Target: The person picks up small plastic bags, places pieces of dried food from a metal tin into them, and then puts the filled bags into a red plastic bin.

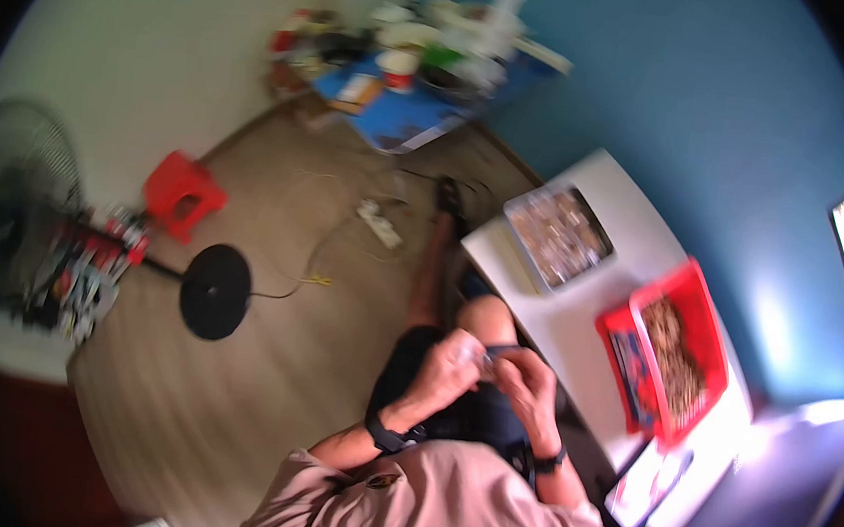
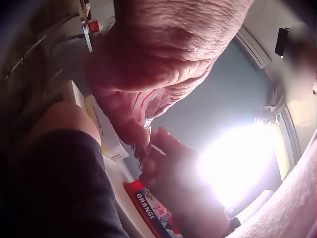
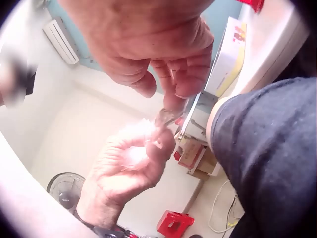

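pale and thin: the small item (image 3: 166,116) pinched between the two hands; too small and blurred to name, it sits right at the meeting fingertips, above the person's lap
left hand (image 1: 445,364): fingers curled in tight, thumb and forefinger closed on the near end of the small item; a dark wrist strap behind it
right hand (image 1: 525,375): fingers bent downward, tips nipping the same item from the other side; the two hands touch at the pinch
grip width: narrow on both sides, no gap visible between fingertips and item
below the pinch: dark shorts (image 1: 489,415) and a bare knee (image 1: 486,317), the person seated
right of the pinch: white table (image 1: 578,317), its edge near the right hand
on the table, beyond the hands: red basket (image 1: 709,309) holding brownish pieces, and further off a clear tray (image 1: 557,235) of similar brownish pieces
just beside the basket: blue packet (image 1: 634,367) leaning at its near wall
left of the pinch, well apart: black round fan base (image 1: 215,292) on the floor, red plastic stool (image 1: 183,195) past it, white power strip (image 1: 379,223) with its cable
far ahead of the hands: cluttered blue low table (image 1: 405,111) against the wall
wrist views: an orange-labelled carton (image 2: 148,208) lies under the hands' level by the table edge
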Tool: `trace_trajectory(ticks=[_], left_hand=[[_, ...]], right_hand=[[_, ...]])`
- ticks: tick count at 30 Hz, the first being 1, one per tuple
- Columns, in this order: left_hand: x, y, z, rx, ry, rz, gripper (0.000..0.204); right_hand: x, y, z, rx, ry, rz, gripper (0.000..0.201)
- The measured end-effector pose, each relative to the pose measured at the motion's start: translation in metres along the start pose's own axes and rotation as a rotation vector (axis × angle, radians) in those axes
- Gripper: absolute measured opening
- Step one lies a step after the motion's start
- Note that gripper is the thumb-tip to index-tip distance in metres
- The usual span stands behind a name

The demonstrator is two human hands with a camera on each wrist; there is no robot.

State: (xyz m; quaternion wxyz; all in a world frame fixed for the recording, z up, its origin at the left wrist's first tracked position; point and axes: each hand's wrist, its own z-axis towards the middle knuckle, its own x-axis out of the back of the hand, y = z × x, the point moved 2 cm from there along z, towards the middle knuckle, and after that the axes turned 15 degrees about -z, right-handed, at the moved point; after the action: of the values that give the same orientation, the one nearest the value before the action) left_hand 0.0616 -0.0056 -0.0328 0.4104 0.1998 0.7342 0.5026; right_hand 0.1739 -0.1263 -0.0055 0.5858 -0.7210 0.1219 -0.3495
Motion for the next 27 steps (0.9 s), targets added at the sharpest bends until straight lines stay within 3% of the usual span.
trace_trajectory(ticks=[1, 5, 6, 13, 15, 19, 21, 22, 23, 27], left_hand=[[-0.005, 0.001, 0.000, 0.001, -0.025, -0.060, 0.013], [-0.017, 0.008, 0.002, 0.036, -0.113, -0.131, 0.017], [-0.020, 0.013, 0.005, 0.027, -0.131, -0.151, 0.017], [-0.068, 0.008, 0.030, -0.002, -0.201, -0.262, 0.015], [-0.093, 0.000, 0.045, -0.101, -0.249, -0.379, 0.015], [-0.150, -0.006, 0.069, 0.049, -0.267, -0.563, 0.015], [-0.176, 0.007, 0.071, -0.038, -0.317, -0.528, 0.015], [-0.189, 0.006, 0.075, -0.062, -0.348, -0.533, 0.016], [-0.201, 0.004, 0.078, -0.070, -0.385, -0.554, 0.016], [-0.244, -0.014, 0.081, -0.045, -0.529, -0.641, 0.018]], right_hand=[[-0.001, 0.016, 0.000, 0.013, 0.091, 0.131, 0.018], [0.017, 0.011, -0.004, -0.231, -0.067, 0.114, 0.020], [0.017, 0.016, -0.002, -0.216, -0.088, 0.108, 0.020], [0.073, 0.029, 0.002, -0.168, 0.177, 0.494, 0.010], [0.096, 0.038, 0.002, -0.105, 0.217, 0.406, 0.009], [0.151, 0.021, 0.001, -0.015, 0.329, 0.181, 0.010], [0.178, 0.004, 0.001, 0.015, 0.393, -0.057, 0.017], [0.200, -0.007, -0.006, -0.174, 0.282, -0.289, 0.037], [0.222, -0.019, -0.012, -0.333, 0.126, -0.534, 0.074], [0.252, -0.027, 0.019, -0.016, 0.399, -0.904, 0.070]])
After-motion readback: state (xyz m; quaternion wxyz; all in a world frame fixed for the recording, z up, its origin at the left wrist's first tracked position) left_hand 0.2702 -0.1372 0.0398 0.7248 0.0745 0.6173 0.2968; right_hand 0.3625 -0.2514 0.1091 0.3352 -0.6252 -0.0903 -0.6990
